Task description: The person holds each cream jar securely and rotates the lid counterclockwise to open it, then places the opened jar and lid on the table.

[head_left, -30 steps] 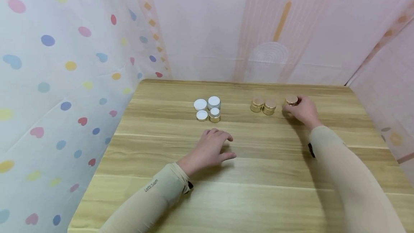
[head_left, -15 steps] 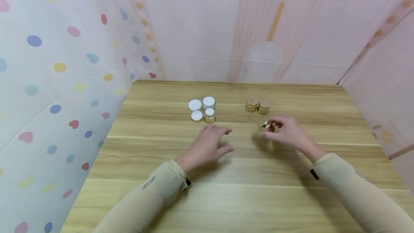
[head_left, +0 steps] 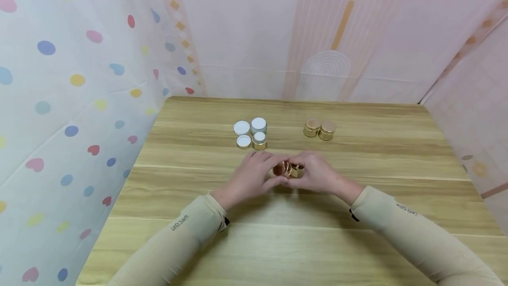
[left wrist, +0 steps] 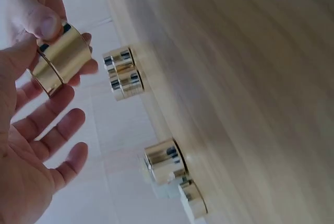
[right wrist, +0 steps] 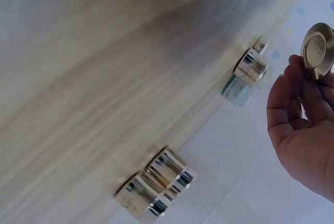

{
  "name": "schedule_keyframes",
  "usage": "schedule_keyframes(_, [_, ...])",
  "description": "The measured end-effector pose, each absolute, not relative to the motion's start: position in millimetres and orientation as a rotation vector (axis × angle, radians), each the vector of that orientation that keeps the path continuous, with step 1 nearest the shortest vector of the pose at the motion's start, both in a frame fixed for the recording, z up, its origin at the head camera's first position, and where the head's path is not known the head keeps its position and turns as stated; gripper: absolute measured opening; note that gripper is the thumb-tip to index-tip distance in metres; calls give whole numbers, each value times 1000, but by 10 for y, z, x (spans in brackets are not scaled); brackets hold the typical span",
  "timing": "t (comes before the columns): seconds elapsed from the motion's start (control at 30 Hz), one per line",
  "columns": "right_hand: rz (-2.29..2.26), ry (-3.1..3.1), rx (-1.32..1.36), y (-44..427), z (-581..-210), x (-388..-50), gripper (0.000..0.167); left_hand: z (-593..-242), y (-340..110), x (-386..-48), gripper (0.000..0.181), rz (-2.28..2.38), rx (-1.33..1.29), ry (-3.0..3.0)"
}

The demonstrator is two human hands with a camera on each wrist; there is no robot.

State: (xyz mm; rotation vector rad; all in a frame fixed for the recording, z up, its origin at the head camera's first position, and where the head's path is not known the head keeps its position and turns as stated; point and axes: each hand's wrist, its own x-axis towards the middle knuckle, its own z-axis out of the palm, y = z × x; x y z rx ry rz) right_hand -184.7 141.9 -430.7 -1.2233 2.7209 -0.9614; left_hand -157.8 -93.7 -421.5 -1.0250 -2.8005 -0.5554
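Both hands meet over the table around a small gold jar [head_left: 293, 170], which lies tilted on its side in the air. My right hand [head_left: 319, 174] grips its base end; the right wrist view shows the round underside of the jar [right wrist: 316, 50] facing the camera. At the other end, the thumb and forefinger of my left hand [head_left: 251, 174] pinch the lid, while its remaining fingers spread out loosely in the left wrist view. A thin seam between lid and body shows on the jar [left wrist: 65, 57] there.
Two closed gold jars [head_left: 311, 128] stand side by side at the back right. At back centre-left are an opened gold jar [head_left: 259, 144], a jar with a white top [head_left: 259, 126] and two upturned lids [head_left: 241, 127]. Patterned cloth [head_left: 246, 34] hangs behind the wooden table [head_left: 198, 144].
My right hand has carried the gold jar from the right end of the back row to the middle, toward me. My left hand, loosely open before, now takes hold of its lid.
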Motion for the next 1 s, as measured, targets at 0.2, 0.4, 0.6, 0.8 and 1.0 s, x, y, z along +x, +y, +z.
schedule_keyframes(0.2, [-1046, 2585, -1147, 1423, -4358, -1790, 44, -4246, -969, -1602, 50, -290, -1158, -2774])
schedule_keyframes(0.4, [-1072, 2584, -1090, 1423, -4379, -1733, 51, -4301, -948, -1623, 44, -256, -1217, -2749])
schedule_keyframes(0.6, [-1089, 2632, -1115, 1402, -4389, -1721, 37, -4331, -927, -1643, 40, -373, -1270, -2706])
schedule_keyframes(0.8, [-1088, 2696, -1140, 1375, -4370, -1698, 29, -4345, -920, -1650, 39, -380, -1294, -2652])
schedule_keyframes(1.0, [-1024, 2771, -1144, 1344, -4389, -1682, 29, -4334, -902, -1655, 35, -526, -1224, -2770])
